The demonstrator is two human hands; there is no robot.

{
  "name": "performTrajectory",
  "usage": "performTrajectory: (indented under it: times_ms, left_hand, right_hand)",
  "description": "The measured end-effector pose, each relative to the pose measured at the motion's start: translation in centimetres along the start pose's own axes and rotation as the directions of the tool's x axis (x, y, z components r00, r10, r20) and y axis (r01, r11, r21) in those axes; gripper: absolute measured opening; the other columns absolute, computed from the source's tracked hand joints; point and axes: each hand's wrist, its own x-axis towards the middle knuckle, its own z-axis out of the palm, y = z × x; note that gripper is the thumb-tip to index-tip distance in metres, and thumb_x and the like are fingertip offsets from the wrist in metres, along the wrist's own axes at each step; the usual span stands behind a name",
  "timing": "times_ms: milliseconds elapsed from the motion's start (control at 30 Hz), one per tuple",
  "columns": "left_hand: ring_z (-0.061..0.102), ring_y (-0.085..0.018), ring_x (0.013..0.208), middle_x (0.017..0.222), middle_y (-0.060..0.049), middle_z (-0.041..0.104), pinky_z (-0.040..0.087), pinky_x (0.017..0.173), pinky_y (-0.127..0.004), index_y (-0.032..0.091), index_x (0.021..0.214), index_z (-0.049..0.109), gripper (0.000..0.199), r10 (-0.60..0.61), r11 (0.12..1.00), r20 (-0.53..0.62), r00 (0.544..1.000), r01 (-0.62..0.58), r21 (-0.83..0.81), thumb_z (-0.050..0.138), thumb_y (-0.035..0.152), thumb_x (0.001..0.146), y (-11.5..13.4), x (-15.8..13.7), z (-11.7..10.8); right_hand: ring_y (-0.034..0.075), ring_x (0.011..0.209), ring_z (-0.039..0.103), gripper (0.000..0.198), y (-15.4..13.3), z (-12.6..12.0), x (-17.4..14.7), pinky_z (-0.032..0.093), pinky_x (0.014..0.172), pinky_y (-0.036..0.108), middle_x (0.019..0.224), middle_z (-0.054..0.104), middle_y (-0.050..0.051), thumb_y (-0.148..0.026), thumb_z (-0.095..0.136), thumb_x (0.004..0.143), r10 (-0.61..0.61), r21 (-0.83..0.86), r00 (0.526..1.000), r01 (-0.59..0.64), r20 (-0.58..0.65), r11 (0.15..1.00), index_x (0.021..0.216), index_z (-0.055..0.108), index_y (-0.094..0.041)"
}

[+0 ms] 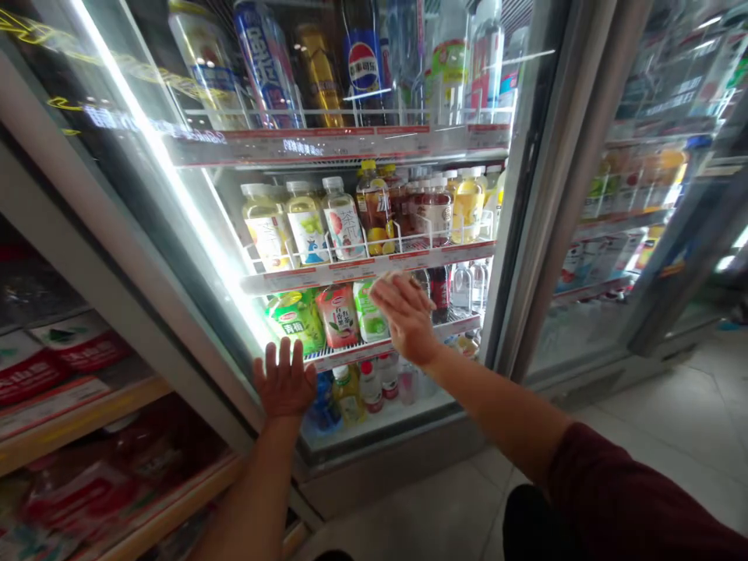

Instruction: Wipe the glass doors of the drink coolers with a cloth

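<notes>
The head view showed the right hand [407, 315], fingers together, before the middle of a tall, clear, rectangular glass door [356, 269], apparently over a thin, pale cloth [380, 280], though whether it gripped that could not be told; the left hand [285, 383] was spread open and empty near the door's lower left edge. If merely pinned, not pinched, the cloth could have slid down the door.

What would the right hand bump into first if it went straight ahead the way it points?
Most likely the glass door, which shows reflections; the drinks seem to sit behind it. The right hand may be touching it, but depth is unclear.
</notes>
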Motion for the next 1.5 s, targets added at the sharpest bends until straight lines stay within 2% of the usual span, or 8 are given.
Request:
performTrajectory:
  times_ms: [200, 367, 500, 767, 933, 1067, 1333, 1500]
  left_hand:
    - [0.033, -0.038, 0.162, 0.155, -0.017, 0.059, 0.013, 0.132, -0.066, 0.027, 0.155, 0.057, 0.059, 0.003, 1.000, -0.005, 1.000, -0.003, -0.007, 0.049, 0.056, 0.104, -0.1, 0.0, 0.0]
    - [0.031, -0.038, 0.163, 0.158, -0.016, 0.056, 0.012, 0.132, -0.068, 0.030, 0.160, 0.050, 0.061, 0.050, 0.999, -0.011, 0.999, -0.049, 0.023, 0.052, 0.052, 0.103, -0.4, -0.3, 0.1]
    - [0.028, -0.037, 0.165, 0.161, -0.016, 0.054, 0.012, 0.132, -0.068, 0.031, 0.164, 0.045, 0.063, 0.081, 0.996, -0.018, 0.997, -0.080, 0.040, 0.053, 0.047, 0.103, -0.4, -0.3, 0.1]
    - [0.031, -0.035, 0.164, 0.158, -0.017, 0.057, 0.012, 0.133, -0.064, 0.027, 0.161, 0.050, 0.060, 0.104, 0.994, -0.059, 0.993, -0.102, 0.026, 0.054, 0.047, 0.105, -0.3, -0.2, 0.3]
    - [0.031, -0.037, 0.164, 0.164, -0.016, 0.051, 0.011, 0.133, -0.066, 0.030, 0.165, 0.046, 0.063, 0.110, 0.994, -0.052, 0.993, -0.108, 0.026, 0.056, 0.045, 0.105, -0.6, -0.3, 0.3]
    - [0.030, -0.037, 0.164, 0.167, -0.013, 0.049, 0.014, 0.133, -0.068, 0.035, 0.170, 0.036, 0.069, 0.133, 0.989, -0.049, 0.990, -0.130, 0.065, 0.056, 0.042, 0.104, -0.6, -0.4, 0.3]
    - [0.033, -0.037, 0.163, 0.158, -0.018, 0.055, 0.016, 0.131, -0.068, 0.028, 0.165, 0.044, 0.063, 0.115, 0.991, -0.030, 0.993, -0.112, 0.069, 0.054, 0.043, 0.104, 0.1, 0.4, -0.1]
    - [0.041, -0.037, 0.158, 0.153, -0.019, 0.058, 0.029, 0.128, -0.066, 0.026, 0.162, 0.047, 0.061, 0.158, 0.982, -0.028, 0.987, -0.154, 0.112, 0.057, 0.035, 0.103, 2.1, 1.4, -2.3]
  right_hand:
    - [0.018, 0.150, 0.057, 0.040, -3.2, 2.0, -8.6, 0.048, 0.123, 0.039, 0.159, 0.064, 0.003, -0.022, 0.055, 0.109, -0.471, 0.238, 0.801, 0.409, 0.370, 0.881, 0.147, 0.067, -0.021]
    - [0.021, 0.158, 0.049, 0.054, -1.6, 0.3, -2.0, 0.039, 0.132, 0.044, 0.159, 0.064, 0.000, -0.018, 0.051, 0.108, -0.111, 0.077, 0.986, 0.102, 0.123, 0.992, 0.161, 0.055, -0.028]
    - [0.026, 0.162, 0.042, 0.060, -1.8, -0.1, 2.0, 0.034, 0.134, 0.049, 0.163, 0.060, -0.001, -0.017, 0.051, 0.107, 0.141, 0.021, 0.990, -0.140, -0.031, 0.990, 0.164, 0.051, -0.035]
    - [0.018, 0.152, 0.054, 0.038, -4.8, 2.1, -6.4, 0.047, 0.124, 0.038, 0.163, 0.060, -0.001, -0.026, 0.055, 0.110, -0.459, 0.160, 0.817, 0.431, 0.348, 0.888, 0.146, 0.067, -0.021]
    - [0.019, 0.158, 0.048, 0.052, -1.2, -0.1, 0.3, 0.041, 0.130, 0.041, 0.157, 0.066, -0.002, -0.016, 0.052, 0.108, -0.133, 0.053, 0.991, 0.131, 0.035, 0.990, 0.158, 0.057, -0.030]
    - [0.023, 0.161, 0.044, 0.063, 0.9, -1.6, 4.5, 0.041, 0.131, 0.050, 0.159, 0.064, -0.003, -0.010, 0.049, 0.106, 0.139, 0.021, 0.954, -0.138, -0.266, 0.990, 0.163, 0.049, -0.039]
    - [0.018, 0.146, 0.061, 0.037, -2.1, 0.2, -4.0, 0.051, 0.119, 0.039, 0.150, 0.072, 0.003, -0.022, 0.056, 0.111, -0.426, 0.139, 0.873, 0.403, 0.237, 0.904, 0.145, 0.067, -0.020]
    - [0.022, 0.153, 0.055, 0.044, 1.2, -1.9, 0.2, 0.045, 0.125, 0.043, 0.153, 0.069, 0.001, -0.016, 0.054, 0.108, -0.278, 0.078, 0.951, 0.269, 0.134, 0.960, 0.149, 0.066, -0.024]
